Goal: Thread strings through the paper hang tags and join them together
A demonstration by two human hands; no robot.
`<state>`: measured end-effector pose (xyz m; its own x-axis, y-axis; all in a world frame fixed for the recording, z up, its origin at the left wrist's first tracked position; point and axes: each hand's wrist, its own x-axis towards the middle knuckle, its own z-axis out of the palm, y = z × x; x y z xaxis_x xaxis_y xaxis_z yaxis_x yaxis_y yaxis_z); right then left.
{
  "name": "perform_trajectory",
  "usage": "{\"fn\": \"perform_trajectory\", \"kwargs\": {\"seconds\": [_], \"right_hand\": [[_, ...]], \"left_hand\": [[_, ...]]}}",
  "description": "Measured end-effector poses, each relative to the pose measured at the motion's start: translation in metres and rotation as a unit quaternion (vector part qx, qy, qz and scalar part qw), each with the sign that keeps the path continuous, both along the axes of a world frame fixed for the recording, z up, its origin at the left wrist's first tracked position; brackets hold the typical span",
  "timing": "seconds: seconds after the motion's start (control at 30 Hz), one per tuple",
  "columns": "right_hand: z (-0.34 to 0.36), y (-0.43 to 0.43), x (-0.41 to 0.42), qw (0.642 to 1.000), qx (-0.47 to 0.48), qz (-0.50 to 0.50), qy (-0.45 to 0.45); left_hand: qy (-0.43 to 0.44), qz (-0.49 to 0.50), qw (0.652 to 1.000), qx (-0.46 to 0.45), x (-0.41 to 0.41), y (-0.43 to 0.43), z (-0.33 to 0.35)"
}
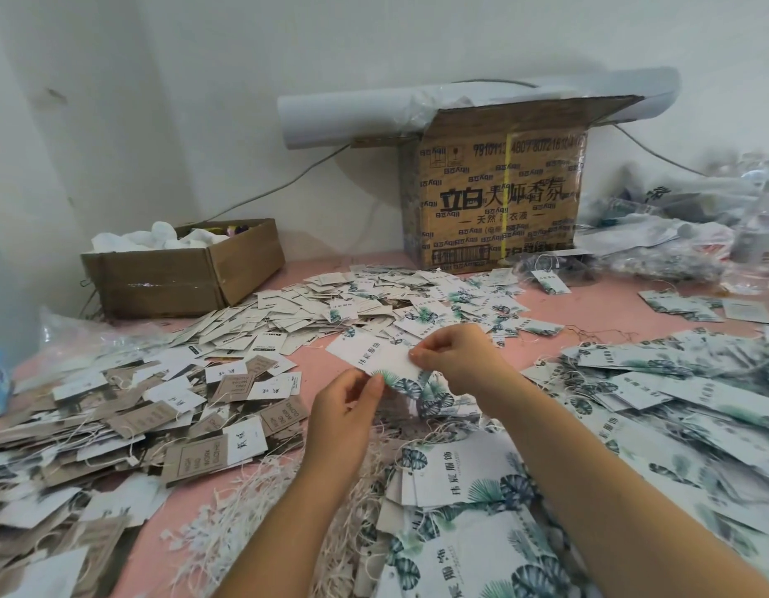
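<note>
A white hang tag (370, 353) with green leaf print and black characters is held above the pink table (313, 356). My left hand (346, 410) pinches its near lower edge between thumb and fingers. My right hand (454, 360) pinches its right end, where the hole would be; I cannot make out a string there. Loose off-white strings (244, 502) lie in a tangle below my left forearm. More leaf-print tags (460, 472) lie stacked under my right forearm.
Brown and white tags (128, 416) cover the table's left side, and leaf-print tags (684, 390) the right. A small open carton (184, 274) stands at the back left. A large printed carton (499, 196) stands at the back centre, with a paper roll (339, 118) behind it and plastic bags (684, 235) to its right.
</note>
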<state>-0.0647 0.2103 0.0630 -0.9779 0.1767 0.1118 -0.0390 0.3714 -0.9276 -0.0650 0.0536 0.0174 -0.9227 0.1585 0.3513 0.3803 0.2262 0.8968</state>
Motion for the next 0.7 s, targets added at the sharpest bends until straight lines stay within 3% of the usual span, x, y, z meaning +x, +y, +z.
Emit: {"fn": "perform_trajectory", "kwargs": {"seconds": [0.17, 0.27, 0.7], "right_hand": [[0.012, -0.005, 0.008, 0.976, 0.183, 0.116, 0.001], [0.017, -0.008, 0.009, 0.955, 0.267, 0.133, -0.007], [0.024, 0.0, 0.012, 0.964, 0.187, 0.187, -0.036]], "left_hand": [[-0.032, 0.006, 0.996, 0.081, 0.0, 0.0, 0.002], [-0.035, 0.006, 0.994, 0.1, -0.001, -0.002, 0.002], [-0.016, 0.007, 0.997, 0.074, 0.002, -0.003, 0.001]]}}
